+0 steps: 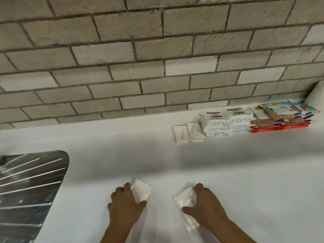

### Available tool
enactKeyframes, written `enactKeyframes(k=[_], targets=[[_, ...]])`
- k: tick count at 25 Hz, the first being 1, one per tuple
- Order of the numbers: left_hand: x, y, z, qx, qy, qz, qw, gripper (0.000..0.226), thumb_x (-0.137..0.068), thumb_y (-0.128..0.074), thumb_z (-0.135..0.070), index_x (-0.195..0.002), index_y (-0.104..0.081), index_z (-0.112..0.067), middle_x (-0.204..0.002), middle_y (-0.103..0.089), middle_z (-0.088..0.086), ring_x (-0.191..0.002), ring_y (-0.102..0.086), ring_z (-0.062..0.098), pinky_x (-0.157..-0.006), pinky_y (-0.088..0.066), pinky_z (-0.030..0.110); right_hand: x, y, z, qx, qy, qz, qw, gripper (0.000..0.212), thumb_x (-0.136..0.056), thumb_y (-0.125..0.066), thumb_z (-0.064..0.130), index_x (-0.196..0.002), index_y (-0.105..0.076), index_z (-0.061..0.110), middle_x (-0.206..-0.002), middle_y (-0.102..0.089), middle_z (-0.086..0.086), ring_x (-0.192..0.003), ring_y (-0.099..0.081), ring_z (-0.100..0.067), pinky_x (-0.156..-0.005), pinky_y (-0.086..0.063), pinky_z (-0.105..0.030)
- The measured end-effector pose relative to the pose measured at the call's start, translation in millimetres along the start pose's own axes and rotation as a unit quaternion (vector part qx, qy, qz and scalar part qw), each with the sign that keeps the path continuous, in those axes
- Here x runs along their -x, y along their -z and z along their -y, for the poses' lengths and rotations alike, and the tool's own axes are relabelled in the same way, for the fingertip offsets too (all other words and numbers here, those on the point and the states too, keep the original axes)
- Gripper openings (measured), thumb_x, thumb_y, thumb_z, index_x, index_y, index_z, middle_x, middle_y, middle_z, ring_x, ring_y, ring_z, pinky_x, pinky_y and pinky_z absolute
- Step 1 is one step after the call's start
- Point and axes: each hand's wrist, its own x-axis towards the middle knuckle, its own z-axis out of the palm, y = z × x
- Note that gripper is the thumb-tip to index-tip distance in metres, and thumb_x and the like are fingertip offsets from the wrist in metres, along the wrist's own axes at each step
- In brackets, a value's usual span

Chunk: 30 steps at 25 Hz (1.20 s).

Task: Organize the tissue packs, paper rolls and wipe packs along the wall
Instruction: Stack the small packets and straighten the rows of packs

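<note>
Where the white counter (175, 163) lies nearest, the left hand (125, 203) curls its fingers round a small tissue pack (142, 189) and the right hand (206, 206) grips a clear-wrapped pack (185, 199); well beyond, flat sachets (181, 134), Dove wipe packs (216, 124) and colourful packs (280, 116) line the brick wall (140, 67).

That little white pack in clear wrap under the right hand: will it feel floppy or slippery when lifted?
Probably soft and light: the right tissue pack looks thin and its wrapper crinkles where the right hand grips it. The glossy film may be a bit slippery. Being flat, it should not roll.
</note>
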Motion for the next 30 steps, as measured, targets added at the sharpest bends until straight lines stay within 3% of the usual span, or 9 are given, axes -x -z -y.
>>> enactKeyframes(k=[5, 9, 14, 17, 20, 22, 26, 30], targets=[[-0.6, -3.3, 8.3, 0.042, 0.022, 0.003, 0.999, 0.085, -0.07, -0.073, -0.068, -0.137, -0.044, -0.025, -0.127, -0.051, 0.0, -0.126, -0.046, 0.024, -0.095, -0.045, 0.041, -2.9, -2.1, -1.6, -0.017, -0.021, 0.0, 1.0, 0.073, -0.065, -0.081, 0.058, -0.123, -0.053, 0.024, -0.114, -0.065, 0.006, -0.108, -0.062, -0.015, -0.087, -0.05, -0.027], [-0.7, -8.4, 16.3, 0.113, 0.019, -0.009, 0.993, 0.085, -0.066, -0.08, -0.063, -0.133, -0.049, -0.02, -0.119, -0.056, 0.003, -0.119, -0.051, 0.026, -0.09, -0.049, 0.039, -1.9, 0.4, -2.2, -0.057, -0.016, 0.009, 0.998, 0.052, -0.065, -0.084, 0.049, -0.101, -0.052, 0.032, -0.094, -0.065, 0.012, -0.085, -0.063, -0.012, -0.071, -0.05, -0.024], [3.7, -9.5, 16.5, 0.19, 0.009, -0.039, 0.981, 0.062, -0.074, -0.079, -0.049, -0.122, -0.049, -0.025, -0.103, -0.059, -0.006, -0.104, -0.062, 0.025, -0.081, -0.051, 0.037, 1.9, -0.2, -6.4, -0.131, -0.022, -0.035, 0.99, 0.031, -0.072, -0.084, 0.031, -0.089, -0.058, 0.032, -0.083, -0.067, 0.012, -0.071, -0.064, -0.009, -0.068, -0.053, -0.029], [4.5, -8.2, 14.2, 0.17, -0.002, -0.053, 0.984, 0.052, -0.074, -0.076, -0.051, -0.109, -0.044, -0.029, -0.098, -0.066, -0.007, -0.093, -0.064, 0.023, -0.078, -0.053, 0.039, 1.6, 1.4, -5.7, -0.107, -0.012, -0.046, 0.993, 0.029, -0.074, -0.081, 0.033, -0.075, -0.053, 0.025, -0.07, -0.059, 0.009, -0.061, -0.052, -0.01, -0.06, -0.045, -0.028], [5.0, -9.3, 12.4, 0.151, -0.029, -0.094, 0.984, 0.055, -0.069, -0.083, -0.047, -0.105, -0.046, -0.028, -0.102, -0.059, -0.005, -0.1, -0.059, 0.026, -0.079, -0.05, 0.041, 0.8, 2.3, -3.1, 0.0, 0.032, -0.059, 0.998, 0.021, -0.08, -0.075, 0.04, -0.079, -0.058, 0.027, -0.091, -0.054, 0.012, -0.091, -0.049, -0.012, -0.076, -0.048, -0.027], [4.4, -13.6, 12.3, 0.094, -0.048, -0.143, 0.984, 0.063, -0.058, -0.092, -0.045, -0.105, -0.056, -0.024, -0.107, -0.058, 0.001, -0.104, -0.054, 0.03, -0.08, -0.044, 0.044, 1.6, 5.3, 0.6, 0.026, 0.044, -0.056, 0.997, 0.021, -0.083, -0.073, 0.04, -0.079, -0.057, 0.026, -0.094, -0.054, 0.009, -0.097, -0.048, -0.015, -0.081, -0.047, -0.026], [3.9, -13.0, 12.6, 0.032, -0.066, -0.191, 0.979, 0.07, -0.04, -0.097, -0.05, -0.095, -0.061, -0.023, -0.097, -0.057, 0.0, -0.094, -0.051, 0.029, -0.077, -0.031, 0.042, 1.0, 9.3, 3.3, -0.03, 0.017, -0.015, 0.999, 0.026, -0.089, -0.065, 0.028, -0.073, -0.045, 0.024, -0.072, -0.057, 0.007, -0.066, -0.051, -0.013, -0.06, -0.04, -0.026], [4.5, -7.0, 11.9, 0.005, -0.08, -0.167, 0.983, 0.067, -0.04, -0.096, -0.054, -0.088, -0.061, -0.024, -0.082, -0.061, -0.006, -0.081, -0.058, 0.026, -0.072, -0.022, 0.036, -0.9, 17.5, 2.8, -0.069, 0.028, -0.001, 0.997, 0.015, -0.094, -0.059, 0.023, -0.086, -0.048, 0.017, -0.068, -0.055, 0.005, -0.058, -0.045, -0.012, -0.054, -0.034, -0.024]])
